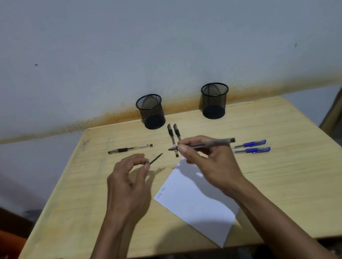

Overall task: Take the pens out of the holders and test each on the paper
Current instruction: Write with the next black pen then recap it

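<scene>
So a grey pen (211, 142) is gripped in the right hand (209, 167), tip pointing toward 9 o'clock, held above the far corner of the paper (196, 202). Its black cap (155, 159) is pinched in the left hand (127, 187). Both mesh holders (151, 111) (215, 100) are parked at 12 o'clock on the worktop (285, 181). Two black pens (174, 137) are laid just below them, one more (130, 149) at 10 o'clock, two blue pens (251, 147) at 3 o'clock. A bit of writing is seen on the paper's left edge.
</scene>
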`<state>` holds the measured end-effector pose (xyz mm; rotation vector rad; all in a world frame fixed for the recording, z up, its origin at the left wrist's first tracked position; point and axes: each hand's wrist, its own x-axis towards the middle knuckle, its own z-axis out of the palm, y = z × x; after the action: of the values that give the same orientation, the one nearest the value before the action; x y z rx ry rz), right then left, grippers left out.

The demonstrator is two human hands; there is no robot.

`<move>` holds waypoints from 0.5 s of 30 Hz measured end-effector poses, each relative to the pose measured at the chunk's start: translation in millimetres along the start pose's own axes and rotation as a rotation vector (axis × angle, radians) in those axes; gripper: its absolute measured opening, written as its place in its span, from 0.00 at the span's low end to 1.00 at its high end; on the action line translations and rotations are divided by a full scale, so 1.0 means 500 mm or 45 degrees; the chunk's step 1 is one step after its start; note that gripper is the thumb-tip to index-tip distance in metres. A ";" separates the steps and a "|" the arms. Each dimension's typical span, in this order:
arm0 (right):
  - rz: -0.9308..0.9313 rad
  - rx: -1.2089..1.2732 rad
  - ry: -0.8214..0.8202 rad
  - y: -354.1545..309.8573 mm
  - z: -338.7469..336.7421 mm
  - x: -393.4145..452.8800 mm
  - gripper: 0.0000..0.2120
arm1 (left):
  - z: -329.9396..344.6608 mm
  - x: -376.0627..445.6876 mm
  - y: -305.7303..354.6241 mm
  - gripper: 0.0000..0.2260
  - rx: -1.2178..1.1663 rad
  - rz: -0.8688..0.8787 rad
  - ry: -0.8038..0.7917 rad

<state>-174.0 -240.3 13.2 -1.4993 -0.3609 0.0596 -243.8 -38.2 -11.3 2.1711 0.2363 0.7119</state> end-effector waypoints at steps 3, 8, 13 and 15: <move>-0.077 -0.096 0.071 -0.023 -0.029 -0.015 0.01 | 0.020 -0.005 0.037 0.05 -0.127 0.126 -0.092; -0.079 -0.159 0.109 -0.026 -0.066 -0.033 0.03 | 0.043 -0.014 0.065 0.08 -0.203 0.251 -0.160; -0.069 -0.173 0.108 -0.024 -0.071 -0.044 0.02 | 0.057 -0.016 0.079 0.06 -0.209 0.302 -0.206; -0.090 -0.158 0.133 -0.025 -0.072 -0.048 0.00 | 0.058 -0.015 0.079 0.06 -0.214 0.301 -0.206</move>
<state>-189.3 -282.1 19.9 -1.6038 -0.3381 -0.0982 -236.5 -85.8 1.0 2.1004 -0.1623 0.6561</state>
